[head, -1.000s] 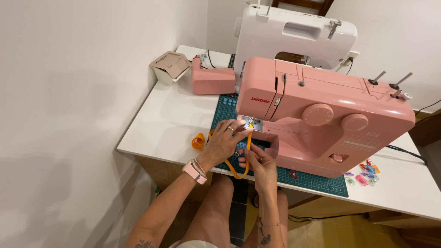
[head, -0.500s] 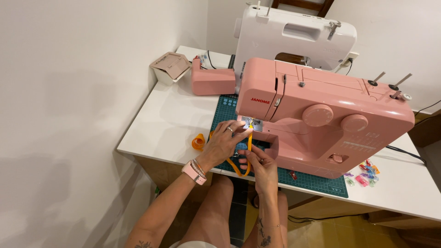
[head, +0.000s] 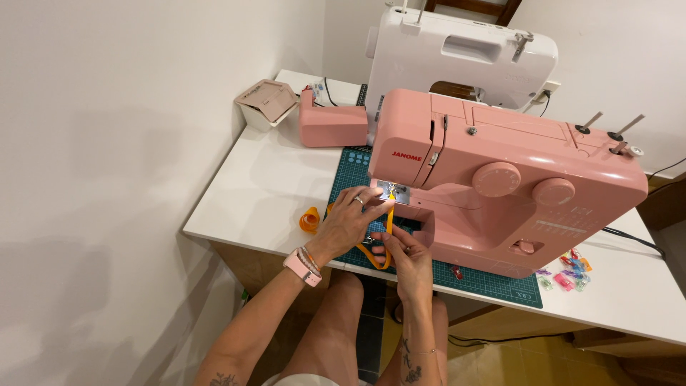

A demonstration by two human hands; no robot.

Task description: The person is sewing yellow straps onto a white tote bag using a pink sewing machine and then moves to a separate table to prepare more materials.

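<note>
Orange ribbon (head: 389, 218) lay under the pink sewing machine (head: 500, 186); left hand (head: 350, 221) pressed it flat, right hand (head: 407, 254) pinched it in its grip.

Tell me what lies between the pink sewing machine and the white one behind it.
Head view: nothing lies between the pink sewing machine and the white sewing machine; only a narrow strip of the white table, partly hidden.

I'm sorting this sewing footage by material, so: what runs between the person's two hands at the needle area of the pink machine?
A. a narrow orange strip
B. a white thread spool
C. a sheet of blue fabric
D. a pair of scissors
A: a narrow orange strip runs from under the pink sewing machine at its lit needle area, between the left hand and the right hand, over the green cutting mat.
</note>
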